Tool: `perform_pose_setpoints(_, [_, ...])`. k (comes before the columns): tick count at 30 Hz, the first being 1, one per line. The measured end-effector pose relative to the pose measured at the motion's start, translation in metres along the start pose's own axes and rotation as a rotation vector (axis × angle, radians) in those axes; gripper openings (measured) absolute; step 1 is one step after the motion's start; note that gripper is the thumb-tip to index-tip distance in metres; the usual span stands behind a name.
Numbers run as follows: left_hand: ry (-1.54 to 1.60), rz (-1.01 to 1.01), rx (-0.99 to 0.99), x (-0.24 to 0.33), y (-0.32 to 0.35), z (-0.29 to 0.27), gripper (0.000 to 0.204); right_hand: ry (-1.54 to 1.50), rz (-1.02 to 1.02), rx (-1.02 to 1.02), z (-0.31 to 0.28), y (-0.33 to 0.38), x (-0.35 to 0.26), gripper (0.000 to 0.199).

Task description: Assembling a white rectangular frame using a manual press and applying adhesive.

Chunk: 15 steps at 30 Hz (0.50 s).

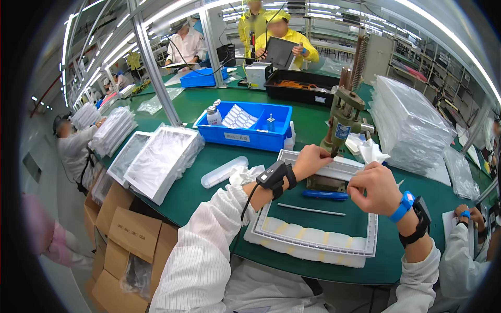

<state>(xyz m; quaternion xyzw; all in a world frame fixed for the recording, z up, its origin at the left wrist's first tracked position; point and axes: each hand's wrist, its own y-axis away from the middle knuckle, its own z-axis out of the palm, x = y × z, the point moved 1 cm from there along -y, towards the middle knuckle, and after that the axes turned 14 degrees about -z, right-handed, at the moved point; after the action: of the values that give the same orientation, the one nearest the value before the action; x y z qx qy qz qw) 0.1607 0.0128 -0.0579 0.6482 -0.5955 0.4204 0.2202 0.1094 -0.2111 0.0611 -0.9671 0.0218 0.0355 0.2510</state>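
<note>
A white rectangular plastic frame (371,229) lies in front of me, its far side under the green hand-operated arbor press (342,120). Padded white foam (313,237) with yellowish strips runs along the near side. My left hand (311,161) reaches over the far side, fingers pinched together just below the press's ram; whatever they hold is too small to make out. Beside the frame's far right corner, my right hand (374,189) is curled closed, and its fingertips are mostly hidden. Between the hands, the metal press base (326,183) shows under the frame. A blue pen-like tool (324,194) lies before it.
A thin grey strip (311,209) lies inside the frame. Beyond stand a blue divided bin (245,143) with bottles and a clear oblong tray (224,172). Bagged white panels (164,159) are at left, a tall wrapped stack (409,125) at right. Open cartons (130,235) sit below left.
</note>
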Motion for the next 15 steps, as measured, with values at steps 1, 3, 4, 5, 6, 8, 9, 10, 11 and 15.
perform_pose_setpoints(1, [-0.011, 0.010, -0.003, 0.001, 0.000, 0.002, 0.028, -0.001, 0.005, -0.003, 0.001, 0.001, 0.000, 0.008])
perform_pose_setpoints(3, [-0.006, 0.007, -0.001, 0.001, -0.002, 0.004, 0.028, 0.030, 0.015, -0.014, 0.002, 0.002, 0.000, 0.007])
perform_pose_setpoints(4, [-0.007, 0.007, 0.006, -0.001, -0.002, 0.004, 0.028, 0.029, 0.017, -0.013, 0.003, 0.003, 0.001, 0.007])
perform_pose_setpoints(5, [-0.008, 0.005, 0.005, -0.003, -0.002, 0.004, 0.028, 0.053, 0.000, -0.018, 0.005, 0.003, 0.001, 0.006])
perform_pose_setpoints(6, [0.014, 0.000, 0.018, -0.005, -0.001, 0.003, 0.028, 0.075, -0.020, -0.022, 0.008, 0.003, 0.002, 0.005])
perform_pose_setpoints(8, [0.024, -0.017, 0.056, -0.011, 0.001, -0.002, 0.028, 0.102, -0.053, -0.016, 0.023, 0.004, 0.005, 0.003])
perform_pose_setpoints(9, [-0.001, -0.014, 0.046, -0.011, 0.002, -0.001, 0.027, 0.132, -0.083, -0.010, 0.031, 0.006, 0.005, 0.001])
perform_pose_setpoints(10, [-0.027, -0.013, 0.042, -0.012, 0.001, -0.001, 0.027, 0.169, -0.099, 0.005, 0.039, 0.009, 0.006, 0.005])
perform_pose_setpoints(11, [-0.016, 0.012, 0.055, -0.013, 0.002, -0.001, 0.027, 0.223, -0.106, 0.018, 0.048, 0.012, 0.007, 0.008])
perform_pose_setpoints(15, [0.006, 0.069, 0.084, -0.002, -0.001, 0.013, 0.026, 0.284, -0.113, 0.136, 0.063, 0.026, 0.013, 0.011])
